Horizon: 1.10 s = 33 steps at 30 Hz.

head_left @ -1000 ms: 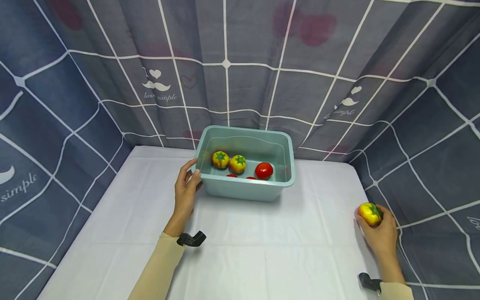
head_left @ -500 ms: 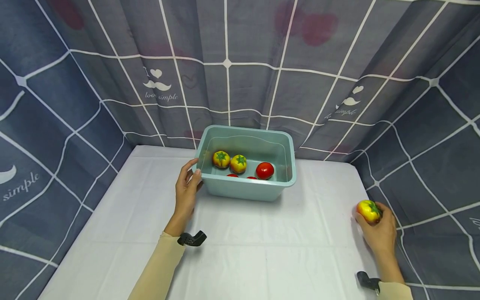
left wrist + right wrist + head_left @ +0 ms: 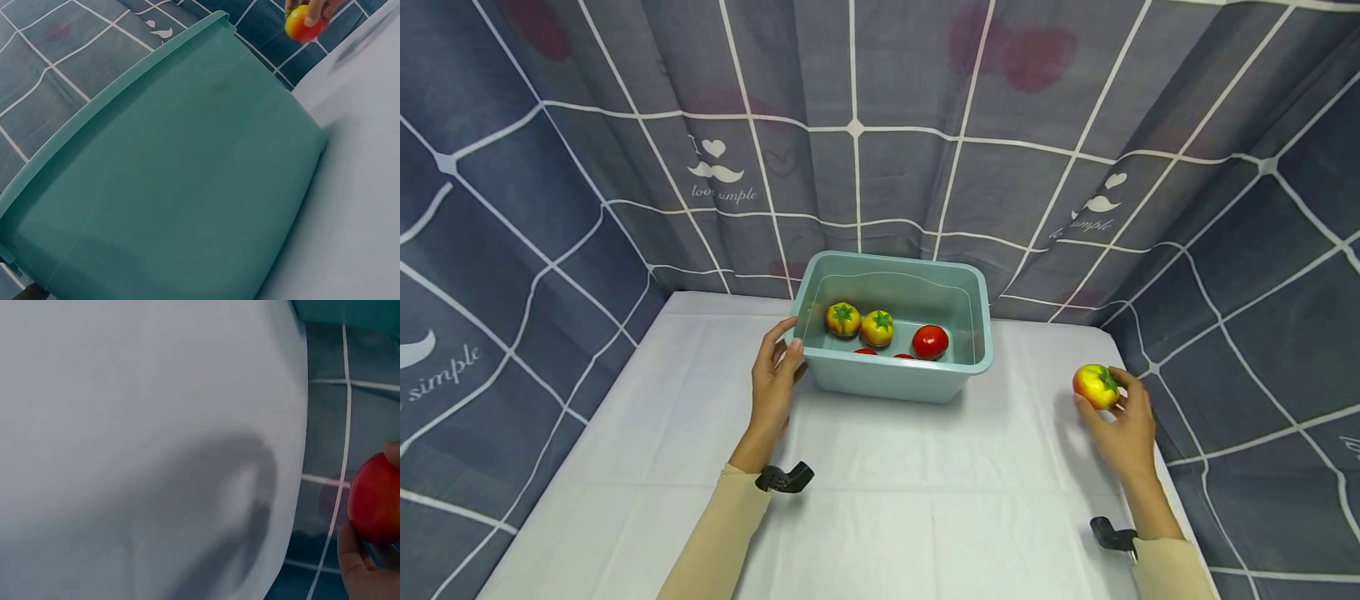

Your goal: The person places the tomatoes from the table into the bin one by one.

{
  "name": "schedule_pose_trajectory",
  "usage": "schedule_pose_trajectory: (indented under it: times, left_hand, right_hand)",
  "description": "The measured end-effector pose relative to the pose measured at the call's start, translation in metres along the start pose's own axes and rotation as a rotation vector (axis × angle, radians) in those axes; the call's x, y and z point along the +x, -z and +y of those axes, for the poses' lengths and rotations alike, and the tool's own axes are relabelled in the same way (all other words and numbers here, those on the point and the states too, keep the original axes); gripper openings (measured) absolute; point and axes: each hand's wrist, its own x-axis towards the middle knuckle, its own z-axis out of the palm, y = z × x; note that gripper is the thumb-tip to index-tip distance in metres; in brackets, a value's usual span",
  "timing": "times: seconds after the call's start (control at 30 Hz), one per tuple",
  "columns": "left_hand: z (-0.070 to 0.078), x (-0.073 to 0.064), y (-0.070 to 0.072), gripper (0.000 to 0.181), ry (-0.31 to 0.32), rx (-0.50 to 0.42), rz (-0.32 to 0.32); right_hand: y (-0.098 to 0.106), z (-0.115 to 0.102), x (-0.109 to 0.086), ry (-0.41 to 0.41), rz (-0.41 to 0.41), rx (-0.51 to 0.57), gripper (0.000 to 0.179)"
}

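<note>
A teal plastic tub (image 3: 895, 379) stands at the back of the white table (image 3: 887, 492). Inside lie two yellow-red tomatoes (image 3: 842, 318) and a red tomato (image 3: 929, 341), with more red partly hidden by the front wall. My left hand (image 3: 772, 375) rests against the tub's left front corner, thumb on the rim; the left wrist view is filled by the tub wall (image 3: 169, 187). My right hand (image 3: 1122, 421) holds a yellow-red tomato (image 3: 1096, 386) above the table's right side, also seen as a tomato (image 3: 303, 24) and a red tomato (image 3: 375, 499).
Grey-blue checked curtains (image 3: 880, 150) close in the table on the back, left and right. The table's right edge (image 3: 294, 462) lies close under my right hand. Black wrist-mounted cameras (image 3: 784, 477) sit on both forearms.
My right hand has lifted the yellow-red tomato and carried it left and toward the tub. The left hand and the tub have stayed still.
</note>
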Motion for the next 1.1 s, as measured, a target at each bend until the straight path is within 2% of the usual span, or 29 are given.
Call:
schedule_pose_trajectory:
  times: [0.43,0.7,1.1]
  left_hand:
    - [-0.001,-0.001,0.001,0.045,-0.002,0.019,0.002]
    - [0.000,0.000,0.001,0.046,-0.010,0.012,-0.006]
    - [-0.002,0.000,0.001,0.045,-0.015,0.011,-0.002]
  right_hand:
    - [-0.032,-0.047,0.020,0.200,-0.043,0.068,0.076]
    - [-0.037,-0.073,0.032,0.311,-0.068,0.099,0.075]
    - [-0.045,-0.118,0.046,0.404,-0.145,0.132,0.075]
